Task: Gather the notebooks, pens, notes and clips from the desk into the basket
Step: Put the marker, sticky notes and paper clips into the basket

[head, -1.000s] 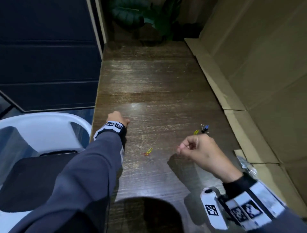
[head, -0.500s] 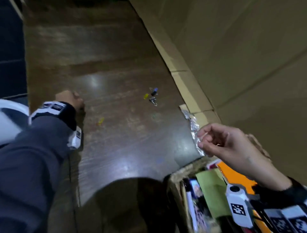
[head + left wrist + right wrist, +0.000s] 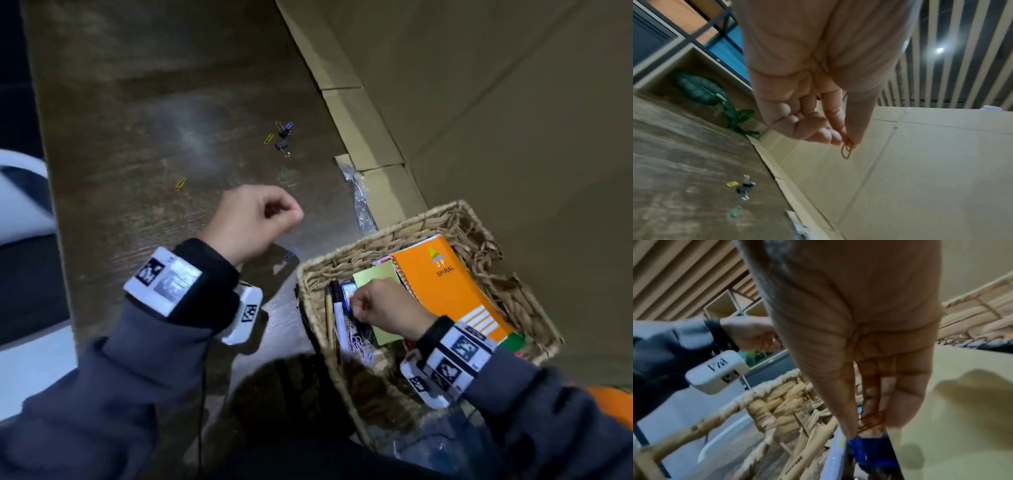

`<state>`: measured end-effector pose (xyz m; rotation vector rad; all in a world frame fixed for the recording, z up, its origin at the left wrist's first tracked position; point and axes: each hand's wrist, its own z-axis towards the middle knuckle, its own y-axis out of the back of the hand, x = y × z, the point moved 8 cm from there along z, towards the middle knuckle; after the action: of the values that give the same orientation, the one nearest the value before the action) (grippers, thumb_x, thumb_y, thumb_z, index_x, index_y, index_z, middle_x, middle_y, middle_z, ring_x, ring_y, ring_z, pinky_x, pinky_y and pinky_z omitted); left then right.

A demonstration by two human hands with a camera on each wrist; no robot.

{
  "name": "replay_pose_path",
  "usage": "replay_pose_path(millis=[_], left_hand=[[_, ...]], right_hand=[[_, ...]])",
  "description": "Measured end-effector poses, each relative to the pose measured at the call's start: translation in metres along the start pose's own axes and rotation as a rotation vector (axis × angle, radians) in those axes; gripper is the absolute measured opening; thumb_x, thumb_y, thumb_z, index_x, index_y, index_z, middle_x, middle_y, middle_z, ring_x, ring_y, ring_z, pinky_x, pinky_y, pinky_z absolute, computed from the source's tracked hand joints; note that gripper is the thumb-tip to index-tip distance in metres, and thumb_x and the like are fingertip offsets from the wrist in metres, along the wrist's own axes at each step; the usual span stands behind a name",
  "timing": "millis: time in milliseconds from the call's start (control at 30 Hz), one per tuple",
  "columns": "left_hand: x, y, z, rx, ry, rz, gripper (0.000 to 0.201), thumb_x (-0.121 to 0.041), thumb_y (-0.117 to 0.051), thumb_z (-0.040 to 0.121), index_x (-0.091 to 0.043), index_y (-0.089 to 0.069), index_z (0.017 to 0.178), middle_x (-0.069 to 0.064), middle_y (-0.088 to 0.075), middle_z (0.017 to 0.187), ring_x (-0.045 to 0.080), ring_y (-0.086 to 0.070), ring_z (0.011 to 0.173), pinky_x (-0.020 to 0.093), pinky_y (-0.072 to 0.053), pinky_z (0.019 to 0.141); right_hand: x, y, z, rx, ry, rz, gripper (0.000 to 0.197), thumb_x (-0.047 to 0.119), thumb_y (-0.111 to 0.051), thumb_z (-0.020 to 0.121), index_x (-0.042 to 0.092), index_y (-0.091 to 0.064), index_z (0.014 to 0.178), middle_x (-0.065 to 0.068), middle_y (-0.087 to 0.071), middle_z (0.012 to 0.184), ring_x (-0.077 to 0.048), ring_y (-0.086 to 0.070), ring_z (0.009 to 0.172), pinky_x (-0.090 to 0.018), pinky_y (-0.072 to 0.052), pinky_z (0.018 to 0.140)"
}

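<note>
The left hand (image 3: 812, 91) pinches an orange paper clip (image 3: 846, 150) between thumb and fingertip above the counter (image 3: 137, 137), left of the wicker basket (image 3: 428, 219). The right hand (image 3: 383, 305) is inside the basket, fingertips closed on something thin, too blurred to name. An orange spiral notebook (image 3: 445, 284), a green note (image 3: 373, 274) and pens (image 3: 337, 318) lie inside. Left of the basket, loose clips (image 3: 282, 137) lie on the counter.

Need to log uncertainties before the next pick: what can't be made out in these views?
- Head view: what the right hand holds over the basket; its curled fingers hide it.
- Right wrist view: a thin wire shape at the fingertips, blurred.
- Head view: the left hand hides its paper clip.
- Green clip: too small.
</note>
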<state>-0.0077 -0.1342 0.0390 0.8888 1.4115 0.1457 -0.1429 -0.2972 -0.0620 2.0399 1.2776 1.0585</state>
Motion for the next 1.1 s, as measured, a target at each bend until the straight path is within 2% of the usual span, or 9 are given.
replay_pose_path(millis=[267, 400, 567, 700, 833, 900, 933, 1000, 1100], left_hand=[[-0.037, -0.074, -0.034, 0.244, -0.002, 0.129, 0.009, -0.022, -0.072, 0.081, -0.015, -0.076, 0.083, -0.015, -0.062, 0.061, -0.007, -0.052, 0.053, -0.004, -0.039, 0.05], [-0.043, -0.11, -0.047, 0.41, 0.007, 0.228, 0.009, -0.019, -0.072, 0.08, -0.014, -0.077, 0.086, -0.002, -0.074, 0.081, 0.004, -0.057, 0.066, 0.014, -0.043, 0.061], [-0.044, -0.159, -0.05, 0.567, 0.018, 0.45, 0.013, -0.017, -0.07, 0.077, -0.011, -0.076, 0.087, 0.004, -0.075, 0.09, 0.02, -0.067, 0.086, 0.028, -0.054, 0.072], [-0.046, -0.192, -0.045, 0.671, 0.01, 0.676, 0.021, -0.016, -0.065, 0.081, -0.009, -0.06, 0.062, 0.005, -0.057, 0.062, 0.025, -0.058, 0.068, 0.028, -0.05, 0.06], [-0.051, -0.207, -0.041, 0.76, -0.006, 0.692, 0.02, -0.009, -0.054, 0.092, 0.0, -0.063, 0.109, 0.01, -0.058, 0.095, 0.016, -0.05, 0.066, 0.02, -0.041, 0.062], [-0.048, -0.212, -0.045, 0.794, 0.022, 0.781, 0.007, -0.007, -0.053, 0.092, -0.005, -0.06, 0.09, 0.018, -0.062, 0.107, 0.017, -0.059, 0.08, 0.028, -0.05, 0.079], [-0.045, -0.213, -0.046, 0.797, 0.064, 0.82, 0.015, -0.008, -0.055, 0.09, -0.005, -0.054, 0.075, 0.015, -0.063, 0.095, 0.021, -0.06, 0.08, 0.035, -0.05, 0.082], [-0.043, -0.215, -0.043, 0.796, 0.098, 0.786, 0.033, -0.009, -0.061, 0.085, -0.007, -0.045, 0.056, 0.009, -0.05, 0.067, 0.018, -0.052, 0.069, 0.037, -0.048, 0.077], [-0.051, -0.195, -0.033, 0.71, 0.06, 0.733, 0.039, -0.011, -0.063, 0.084, -0.007, -0.041, 0.052, 0.007, -0.041, 0.056, 0.019, -0.047, 0.057, 0.025, -0.042, 0.054]], right_hand=[[-0.001, -0.014, 0.002, 0.05, -0.112, -0.052, 0.008, 0.006, -0.066, 0.077, 0.005, -0.073, 0.082, -0.012, -0.072, 0.08, -0.026, -0.067, 0.077, -0.028, -0.052, 0.067], [-0.003, -0.012, -0.001, 0.075, -0.133, -0.057, 0.016, 0.008, -0.069, 0.078, 0.0, -0.069, 0.092, -0.016, -0.072, 0.095, -0.029, -0.07, 0.087, -0.031, -0.055, 0.073], [-0.025, 0.035, -0.018, -0.077, -0.144, 0.066, 0.016, 0.012, -0.067, 0.08, -0.001, -0.075, 0.075, -0.016, -0.076, 0.076, -0.018, -0.063, 0.057, -0.03, -0.055, 0.065], [-0.044, 0.066, -0.034, -0.232, -0.104, 0.172, 0.016, 0.011, -0.066, 0.078, 0.001, -0.074, 0.069, -0.016, -0.074, 0.067, -0.027, -0.071, 0.066, -0.044, -0.059, 0.07], [-0.053, 0.07, -0.042, -0.253, -0.104, 0.186, 0.017, 0.015, -0.066, 0.08, 0.005, -0.075, 0.07, -0.017, -0.073, 0.069, -0.03, -0.07, 0.07, -0.043, -0.059, 0.07], [-0.053, 0.067, -0.044, -0.237, -0.096, 0.193, 0.018, 0.014, -0.066, 0.08, 0.003, -0.074, 0.069, -0.017, -0.073, 0.069, -0.031, -0.07, 0.07, -0.042, -0.059, 0.069], [-0.053, 0.065, -0.044, -0.233, -0.092, 0.189, 0.018, 0.014, -0.065, 0.08, 0.003, -0.073, 0.068, -0.017, -0.073, 0.069, -0.031, -0.07, 0.07, -0.041, -0.059, 0.067], [-0.053, 0.063, -0.044, -0.225, -0.084, 0.198, 0.02, 0.012, -0.063, 0.08, 0.001, -0.07, 0.065, -0.016, -0.072, 0.065, -0.031, -0.07, 0.067, -0.04, -0.057, 0.065], [-0.048, 0.063, -0.04, -0.201, -0.052, 0.192, 0.02, 0.011, -0.061, 0.081, 0.004, -0.069, 0.064, -0.007, -0.067, 0.056, -0.024, -0.066, 0.059, -0.03, -0.051, 0.058]])
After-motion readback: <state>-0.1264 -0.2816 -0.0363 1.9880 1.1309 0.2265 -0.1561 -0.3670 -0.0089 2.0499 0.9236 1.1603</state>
